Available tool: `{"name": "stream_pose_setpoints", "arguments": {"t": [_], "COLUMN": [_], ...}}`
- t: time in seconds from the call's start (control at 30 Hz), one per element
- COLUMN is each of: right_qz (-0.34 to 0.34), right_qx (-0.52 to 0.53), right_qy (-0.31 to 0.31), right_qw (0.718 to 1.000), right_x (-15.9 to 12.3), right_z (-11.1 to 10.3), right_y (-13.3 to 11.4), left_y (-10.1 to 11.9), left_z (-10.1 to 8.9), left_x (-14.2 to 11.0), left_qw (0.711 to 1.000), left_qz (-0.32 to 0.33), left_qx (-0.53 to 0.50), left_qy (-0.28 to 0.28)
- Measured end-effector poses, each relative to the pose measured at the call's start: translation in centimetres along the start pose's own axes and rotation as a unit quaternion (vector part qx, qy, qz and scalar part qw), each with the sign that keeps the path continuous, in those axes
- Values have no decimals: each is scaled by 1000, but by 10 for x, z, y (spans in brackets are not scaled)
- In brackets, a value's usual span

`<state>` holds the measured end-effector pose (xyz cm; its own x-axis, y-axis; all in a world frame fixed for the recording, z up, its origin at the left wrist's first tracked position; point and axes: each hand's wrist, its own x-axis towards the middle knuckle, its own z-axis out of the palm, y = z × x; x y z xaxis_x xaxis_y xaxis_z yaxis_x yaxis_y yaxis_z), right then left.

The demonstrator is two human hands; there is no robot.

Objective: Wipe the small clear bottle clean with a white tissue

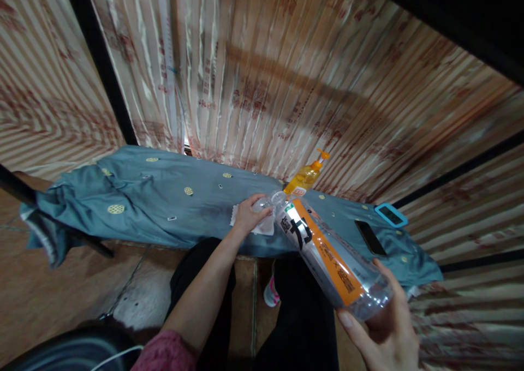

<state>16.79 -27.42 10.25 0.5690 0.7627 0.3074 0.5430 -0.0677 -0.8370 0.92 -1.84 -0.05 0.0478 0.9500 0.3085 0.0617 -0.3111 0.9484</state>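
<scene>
In the head view my right hand [387,324] grips the base of a large clear plastic bottle [327,256] with an orange and white label. The bottle is tilted, its neck pointing down and to the left. My left hand [248,215] is closed around a small clear plastic container [264,202], which meets the neck of the large bottle. Whether the two mouths touch I cannot tell. Below my left hand lies a white tissue [265,228]. Just behind the bottle neck stands an orange pump bottle [302,179] with yellow liquid.
A long narrow surface is covered by a blue-grey cloth [204,207] with pineapple prints. On its right side lie a dark phone [370,238] and a blue-framed device [391,215]. A striped curtain [262,76] hangs behind, with dark metal poles at the sides.
</scene>
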Motion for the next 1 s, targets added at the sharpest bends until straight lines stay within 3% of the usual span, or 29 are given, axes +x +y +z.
{"name": "stream_pose_setpoints", "arguments": {"t": [0.3, 0.53, 0.77, 1.0], "right_qz": [-19, 8, -34, 17], "right_qx": [3, 15, -8, 16], "right_qy": [-29, 11, -11, 2], "right_qw": [999, 1000, 999, 1000], "right_x": [4, -3, 1, -4], "right_z": [-9, 4, -3, 4], "right_y": [18, -9, 7, -11], "left_y": [-1, 0, 0, 1], "left_z": [1, 0, 0, -1], "left_x": [0, 0, 0, -1], "left_qw": [1000, 1000, 1000, 1000], "left_qz": [-4, -7, -3, 1], "left_qx": [-2, -1, -7, -6], "left_qy": [2, -2, 4, 0]}}
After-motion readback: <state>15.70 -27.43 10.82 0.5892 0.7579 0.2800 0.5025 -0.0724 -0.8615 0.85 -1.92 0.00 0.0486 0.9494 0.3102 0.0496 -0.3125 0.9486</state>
